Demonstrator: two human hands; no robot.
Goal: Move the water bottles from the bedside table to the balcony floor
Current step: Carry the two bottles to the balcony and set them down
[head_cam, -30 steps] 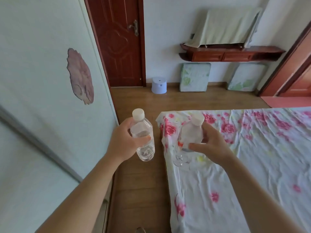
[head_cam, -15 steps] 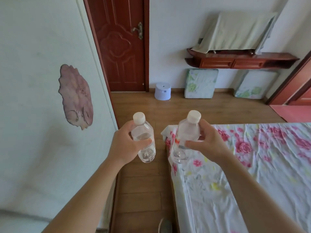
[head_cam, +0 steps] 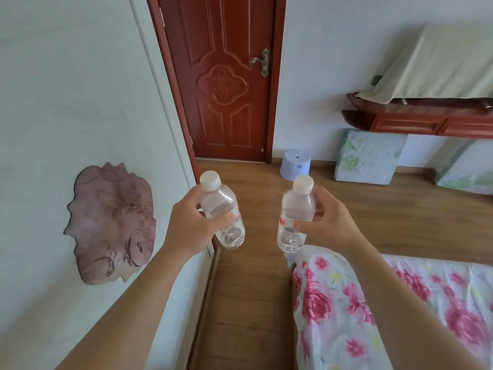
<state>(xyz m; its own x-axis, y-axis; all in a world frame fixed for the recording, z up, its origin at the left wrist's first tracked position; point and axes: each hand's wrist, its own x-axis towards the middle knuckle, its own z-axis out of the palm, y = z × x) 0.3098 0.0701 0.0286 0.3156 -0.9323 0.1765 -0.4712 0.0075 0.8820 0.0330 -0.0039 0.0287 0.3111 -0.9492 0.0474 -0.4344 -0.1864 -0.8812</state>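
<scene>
I hold two clear plastic water bottles with white caps, both upright in front of me. My left hand (head_cam: 190, 228) grips the left bottle (head_cam: 222, 212) around its middle, close to the white wall. My right hand (head_cam: 329, 222) grips the right bottle (head_cam: 294, 214), which carries a red label, just above the corner of the bed. Both bottles hang over the narrow strip of wooden floor. Neither the bedside table nor the balcony is in view.
A bed with a rose-print sheet (head_cam: 386, 311) fills the lower right. A white wall with a pink decal (head_cam: 112, 222) is at left. Ahead are a shut red-brown door (head_cam: 224, 84), a lilac stool (head_cam: 295, 164), cushions (head_cam: 365, 156) and a wooden shelf (head_cam: 416, 118).
The view has moved forward along the gap between wall and bed; the bed's corner and the decal now lie lower in view, the door nearer. Both hands keep their bottles.
</scene>
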